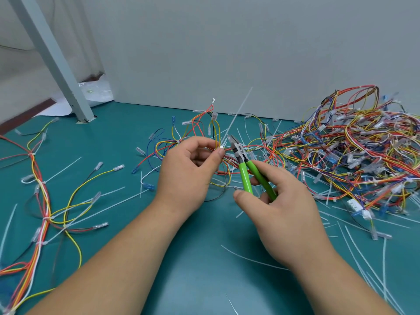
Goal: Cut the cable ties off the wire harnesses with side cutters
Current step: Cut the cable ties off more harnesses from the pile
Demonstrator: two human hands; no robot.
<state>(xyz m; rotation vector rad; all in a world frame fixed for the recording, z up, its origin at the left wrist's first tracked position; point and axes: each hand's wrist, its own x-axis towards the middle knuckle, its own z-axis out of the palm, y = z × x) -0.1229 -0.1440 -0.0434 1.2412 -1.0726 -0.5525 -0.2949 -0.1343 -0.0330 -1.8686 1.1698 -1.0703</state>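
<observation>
— How many cutters?
— One pair of cutters (244, 171) with green handles. The right hand (279, 201) grips them, fingers curled round both handles. A mark at the pivot is too small to read.
— And the left hand (191, 169)?
— Thumb and forefinger pinch one harness (204, 135) at its tie (236, 114), whose long tail sticks up. The cutter tips lie just beside it.
— Other harnesses?
— A second harness (43, 201) lies spread at the left; a tangled pile (354, 151) at the right is too knotted to count. Loose ties (250, 260) litter the teal table (136, 223). Behind it stands a grey wall (227, 53), with one slanted post (52, 57) at far left.
</observation>
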